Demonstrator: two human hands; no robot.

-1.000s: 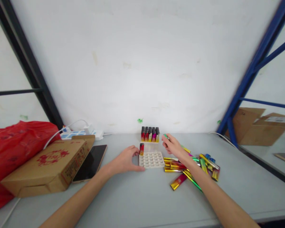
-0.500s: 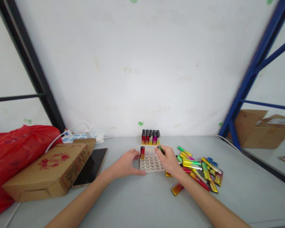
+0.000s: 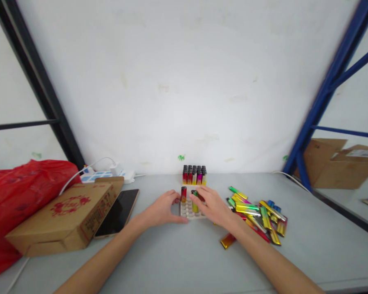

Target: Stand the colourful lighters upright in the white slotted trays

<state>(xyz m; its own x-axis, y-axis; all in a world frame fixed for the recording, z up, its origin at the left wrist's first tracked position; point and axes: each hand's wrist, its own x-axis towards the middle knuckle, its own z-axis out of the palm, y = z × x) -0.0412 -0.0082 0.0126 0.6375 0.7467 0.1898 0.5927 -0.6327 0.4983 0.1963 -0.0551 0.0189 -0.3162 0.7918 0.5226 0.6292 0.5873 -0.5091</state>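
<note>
A small white tray (image 3: 185, 212) with rows of round holes lies in front of me. My left hand (image 3: 164, 209) steadies its left side, thumb at the near corner and fingers farther back. One red lighter (image 3: 184, 195) stands upright in the tray's far left part. My right hand (image 3: 211, 204) is over the tray's right side, pinching an upright green and yellow lighter (image 3: 195, 206) between thumb and fingers. Whether the bottom of that lighter sits in a hole, I cannot tell. My right hand hides much of the tray.
Behind the tray, a block of lighters (image 3: 194, 175) stands in tight rows. A loose pile of shiny lighters (image 3: 257, 218) lies on the right. To the left are a black phone (image 3: 118, 212), a cardboard box (image 3: 61, 216), a red bag (image 3: 33, 188) and a power strip (image 3: 127, 176).
My right hand has moved slightly left and turned the green lighter from slanted to upright over the tray. My left hand stays at the tray's left side.
</note>
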